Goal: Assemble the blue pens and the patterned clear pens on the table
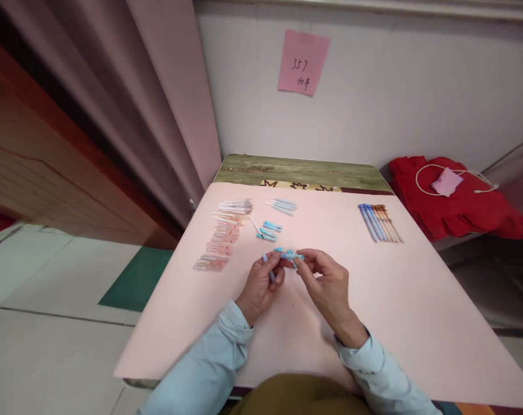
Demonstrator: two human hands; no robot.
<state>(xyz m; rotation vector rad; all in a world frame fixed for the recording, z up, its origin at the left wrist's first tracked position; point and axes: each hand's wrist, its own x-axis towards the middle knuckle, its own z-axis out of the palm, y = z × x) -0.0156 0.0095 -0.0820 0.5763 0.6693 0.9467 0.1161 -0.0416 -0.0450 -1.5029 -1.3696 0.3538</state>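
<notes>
Table [304,166] with green wood-pattern top, mostly under a pale pink sheet [408,311]; far edge near a white wall [395,86] bearing a pink note [303,62], handwritten "357". Left: mauve curtain [175,75], brown panel [49,155], tiled floor [49,328] with a green patch [134,279]. Right: red cloth [429,216] carrying a white cable [420,177] and pink paper [448,182].

On the sheet, right: row of blue and brown pens [376,225]. Left: column of pinkish barrels [221,248], white-tipped rods [237,205] at its far end; nearby, pale blue pointed parts [282,206] and bright blue pieces [270,229].

Near mid-sheet, left hand [261,285], grip narrow, holding a lavender-blue tube [272,278]; right hand [330,282], grip narrow, on a light blue tube [291,256] lying crosswise between both hands. Small blue bits just behind, partly hidden by fingers.
</notes>
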